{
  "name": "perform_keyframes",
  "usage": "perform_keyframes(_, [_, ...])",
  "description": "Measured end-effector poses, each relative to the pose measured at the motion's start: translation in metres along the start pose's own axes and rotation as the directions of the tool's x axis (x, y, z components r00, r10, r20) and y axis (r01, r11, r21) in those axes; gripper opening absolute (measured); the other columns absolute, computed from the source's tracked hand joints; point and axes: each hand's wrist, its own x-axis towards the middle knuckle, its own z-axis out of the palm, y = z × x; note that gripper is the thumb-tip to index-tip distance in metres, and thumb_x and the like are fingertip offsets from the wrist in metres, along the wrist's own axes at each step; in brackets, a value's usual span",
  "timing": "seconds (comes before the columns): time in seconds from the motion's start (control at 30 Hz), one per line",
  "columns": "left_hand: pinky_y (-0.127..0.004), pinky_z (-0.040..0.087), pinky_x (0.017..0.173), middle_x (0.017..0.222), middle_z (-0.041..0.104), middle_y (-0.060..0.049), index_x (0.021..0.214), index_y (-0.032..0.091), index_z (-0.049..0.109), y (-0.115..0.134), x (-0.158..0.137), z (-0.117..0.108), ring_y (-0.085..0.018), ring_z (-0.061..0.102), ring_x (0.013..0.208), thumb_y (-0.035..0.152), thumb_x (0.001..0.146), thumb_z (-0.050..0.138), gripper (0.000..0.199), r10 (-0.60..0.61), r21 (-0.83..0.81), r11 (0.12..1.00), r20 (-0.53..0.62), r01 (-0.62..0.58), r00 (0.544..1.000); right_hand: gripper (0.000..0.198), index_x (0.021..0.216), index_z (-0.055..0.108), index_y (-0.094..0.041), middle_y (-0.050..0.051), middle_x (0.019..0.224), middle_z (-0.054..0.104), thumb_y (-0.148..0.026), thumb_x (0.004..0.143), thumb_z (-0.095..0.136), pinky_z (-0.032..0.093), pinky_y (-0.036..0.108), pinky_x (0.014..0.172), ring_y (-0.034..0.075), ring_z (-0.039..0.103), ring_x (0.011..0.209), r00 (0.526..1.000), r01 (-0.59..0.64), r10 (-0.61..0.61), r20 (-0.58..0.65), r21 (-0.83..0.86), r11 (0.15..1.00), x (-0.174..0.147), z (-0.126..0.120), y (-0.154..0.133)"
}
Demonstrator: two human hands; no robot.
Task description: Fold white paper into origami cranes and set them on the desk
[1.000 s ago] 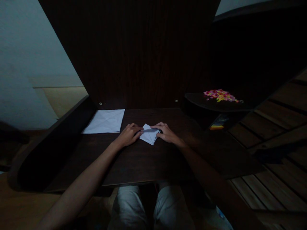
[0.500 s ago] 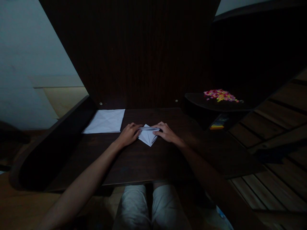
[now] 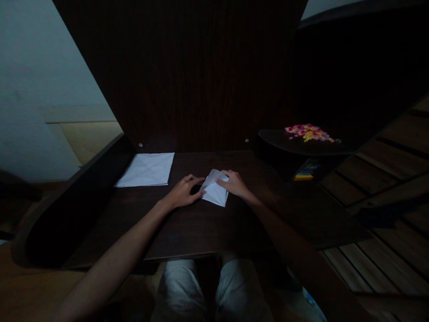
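A folded piece of white paper (image 3: pixel 214 193) lies on the dark desk in front of me, slightly turned, with crease lines running to its lower corner. My right hand (image 3: pixel 235 183) grips its right side, the thumb on the top face and the other fingers at the far edge. At the left edge, my left hand (image 3: pixel 185 191) has thumb and index finger spread apart. Its thumb tip touches the paper's left corner, and the index fingertip is by the upper left edge. The undersides of the folds are hidden.
Flat white sheets (image 3: pixel 147 170) with creases lie at the desk's back left. A small raised shelf (image 3: pixel 275 136) on the right bears a pile of pink, red and yellow bits (image 3: pixel 310 133). Dark panels rise behind and at the left side of the desk (image 3: pixel 187 228).
The folded paper has moved a little right and turned; its raised flap now lies flatter. My right thumb has shifted onto its top face. My left thumb and index finger have spread apart.
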Motion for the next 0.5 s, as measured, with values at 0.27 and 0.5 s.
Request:
perform_keyframes(0.27, [-0.038, 0.043, 0.095, 0.110, 0.057, -0.011, 0.122, 0.015, 0.055, 0.0042, -0.0014, -0.0029, -0.024, 0.055, 0.104, 0.050, 0.083, 0.051, 0.052, 0.003, -0.047, 0.999, 0.069, 0.000, 0.998, 0.016, 0.080, 0.066, -0.015, 0.001, 0.074, 0.066, -0.029, 0.073, 0.063, 0.041, 0.022, 0.058, 0.016, 0.060, 0.067, 0.996, -0.087, 0.089, -0.009, 0.132, 0.987, 0.0000, -0.0030, 0.0004])
perform_keyframes(0.5, [-0.040, 0.040, 0.098, 0.116, 0.057, -0.011, 0.127, 0.015, 0.049, 0.0015, -0.0013, -0.0027, -0.024, 0.053, 0.110, 0.044, 0.090, 0.041, 0.048, -0.012, -0.079, 0.997, 0.067, 0.017, 0.998, 0.019, 0.085, 0.068, -0.015, 0.003, 0.082, 0.069, -0.029, 0.072, 0.063, 0.044, 0.025, 0.065, 0.018, 0.062, 0.075, 0.996, -0.089, 0.092, -0.019, 0.147, 0.985, 0.0007, -0.0004, 0.0014])
